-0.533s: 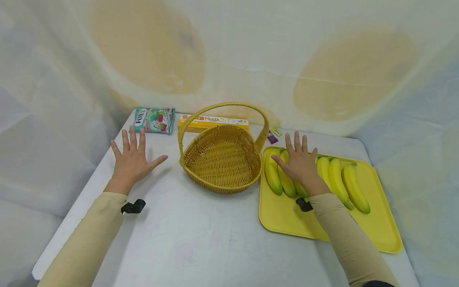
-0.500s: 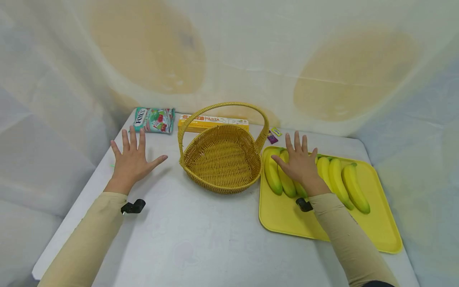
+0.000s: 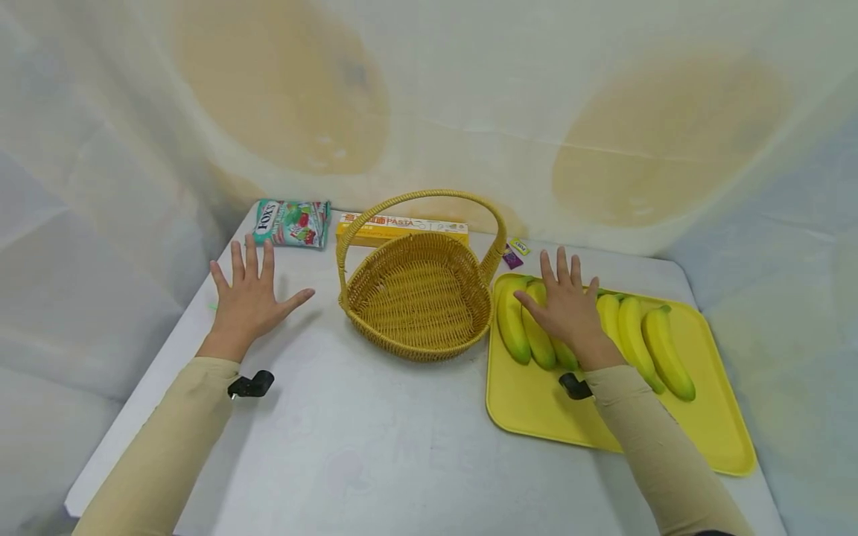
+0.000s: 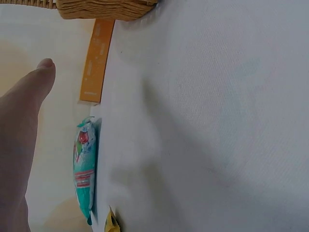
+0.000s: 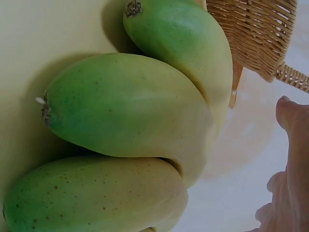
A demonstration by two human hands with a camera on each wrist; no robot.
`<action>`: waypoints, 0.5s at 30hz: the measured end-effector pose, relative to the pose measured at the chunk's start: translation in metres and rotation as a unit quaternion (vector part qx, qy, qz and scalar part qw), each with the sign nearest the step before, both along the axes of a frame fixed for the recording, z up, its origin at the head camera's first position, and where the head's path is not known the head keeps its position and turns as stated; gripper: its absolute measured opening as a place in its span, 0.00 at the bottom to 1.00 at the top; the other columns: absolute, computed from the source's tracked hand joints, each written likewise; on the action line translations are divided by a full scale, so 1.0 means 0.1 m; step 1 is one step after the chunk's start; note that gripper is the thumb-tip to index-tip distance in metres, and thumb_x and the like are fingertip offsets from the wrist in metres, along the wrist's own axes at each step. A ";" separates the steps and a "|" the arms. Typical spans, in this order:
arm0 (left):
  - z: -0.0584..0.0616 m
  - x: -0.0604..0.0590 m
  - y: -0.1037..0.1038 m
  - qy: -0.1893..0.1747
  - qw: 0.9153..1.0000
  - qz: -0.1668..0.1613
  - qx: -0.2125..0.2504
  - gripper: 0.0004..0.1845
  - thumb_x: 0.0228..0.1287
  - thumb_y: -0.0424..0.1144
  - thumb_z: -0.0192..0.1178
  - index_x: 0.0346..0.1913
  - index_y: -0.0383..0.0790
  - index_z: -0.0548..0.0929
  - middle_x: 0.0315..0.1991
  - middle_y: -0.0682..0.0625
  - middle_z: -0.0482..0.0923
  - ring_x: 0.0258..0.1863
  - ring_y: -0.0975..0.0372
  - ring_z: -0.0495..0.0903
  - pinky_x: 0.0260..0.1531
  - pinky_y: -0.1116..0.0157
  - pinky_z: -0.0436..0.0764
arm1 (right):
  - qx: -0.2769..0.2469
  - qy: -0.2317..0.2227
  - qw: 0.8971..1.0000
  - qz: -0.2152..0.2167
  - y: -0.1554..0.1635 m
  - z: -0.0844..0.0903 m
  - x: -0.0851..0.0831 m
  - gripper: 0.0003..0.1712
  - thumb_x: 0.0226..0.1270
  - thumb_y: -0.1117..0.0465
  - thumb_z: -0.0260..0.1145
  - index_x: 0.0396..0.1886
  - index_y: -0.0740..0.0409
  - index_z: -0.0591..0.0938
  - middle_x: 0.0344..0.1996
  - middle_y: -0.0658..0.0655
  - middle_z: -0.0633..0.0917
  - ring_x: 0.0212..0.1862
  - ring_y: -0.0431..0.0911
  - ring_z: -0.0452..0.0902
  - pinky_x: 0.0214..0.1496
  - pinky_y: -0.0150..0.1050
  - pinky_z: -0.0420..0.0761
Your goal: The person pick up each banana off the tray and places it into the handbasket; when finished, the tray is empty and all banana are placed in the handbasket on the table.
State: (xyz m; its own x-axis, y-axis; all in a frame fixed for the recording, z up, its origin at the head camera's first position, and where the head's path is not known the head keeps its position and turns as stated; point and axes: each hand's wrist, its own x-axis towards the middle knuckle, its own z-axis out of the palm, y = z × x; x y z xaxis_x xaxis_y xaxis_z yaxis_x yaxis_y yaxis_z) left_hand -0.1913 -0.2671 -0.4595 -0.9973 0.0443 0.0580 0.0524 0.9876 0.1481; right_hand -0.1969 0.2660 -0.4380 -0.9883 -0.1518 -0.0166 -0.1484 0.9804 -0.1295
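Observation:
My left hand (image 3: 248,301) hovers over the left part of the white table, fingers spread, holding nothing. A candy bag (image 3: 293,223) marked Fox's lies just beyond its fingertips. In the middle stands a heart-shaped wicker basket (image 3: 421,351) with a tall handle, nothing inside it. To its right, my right hand (image 3: 566,313) is spread above several bananas (image 3: 512,324) on a yellow tray (image 3: 529,409), hiding part of the row. The right wrist view shows the green ends of the bananas (image 5: 130,106) close up, with the thumb (image 5: 292,113) apart from them.
An orange-and-white pasta box (image 3: 372,235) lies behind the basket. Two small wrapped sweets, one purple (image 3: 512,257) and one yellow (image 3: 520,246), lie near the tray's back left corner. Cloth walls (image 3: 469,97) enclose the table at the back and sides.
The head view has shifted very slightly, so things sit a little further right in it. Both hands keep the same spread pose.

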 end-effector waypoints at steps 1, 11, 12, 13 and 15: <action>0.00 0.00 0.00 0.000 1.000 0.000 0.000 0.64 0.62 0.81 0.43 0.81 0.37 0.31 0.79 0.36 0.17 0.77 0.41 0.17 0.66 0.32 0.17 | 0.000 0.000 1.000 0.000 0.00 0.00 0.00 0.55 0.74 0.25 0.41 0.84 0.53 0.37 0.81 0.66 0.34 0.80 0.68 0.30 0.69 0.81 0.38; 0.00 0.01 0.01 0.001 1.000 0.002 0.004 0.64 0.63 0.79 0.45 0.81 0.35 0.33 0.79 0.38 0.14 0.77 0.39 0.19 0.66 0.31 0.18 | -0.005 0.005 1.000 0.001 0.03 0.02 0.05 0.56 0.72 0.24 0.44 0.84 0.52 0.39 0.81 0.65 0.35 0.80 0.67 0.31 0.70 0.80 0.38; 0.01 0.01 0.01 0.001 1.000 0.003 0.005 0.64 0.63 0.79 0.45 0.81 0.35 0.33 0.79 0.38 0.14 0.77 0.39 0.20 0.66 0.31 0.18 | -0.005 0.006 1.000 0.002 0.03 0.02 0.05 0.55 0.73 0.24 0.43 0.84 0.51 0.39 0.81 0.65 0.35 0.80 0.67 0.31 0.70 0.80 0.38; 0.01 0.01 0.01 0.000 1.000 0.003 0.006 0.64 0.62 0.79 0.45 0.81 0.35 0.33 0.79 0.38 0.14 0.77 0.39 0.20 0.66 0.31 0.18 | -0.004 0.007 1.000 0.002 0.04 0.03 0.05 0.55 0.73 0.24 0.43 0.84 0.51 0.39 0.81 0.64 0.35 0.80 0.68 0.31 0.70 0.80 0.38; 0.02 0.01 0.01 -0.003 1.000 0.003 0.009 0.64 0.62 0.80 0.45 0.80 0.34 0.33 0.79 0.38 0.15 0.78 0.39 0.20 0.66 0.31 0.18 | -0.006 0.005 1.000 0.002 0.04 0.04 0.07 0.55 0.73 0.24 0.43 0.84 0.51 0.39 0.81 0.65 0.35 0.80 0.69 0.32 0.70 0.80 0.38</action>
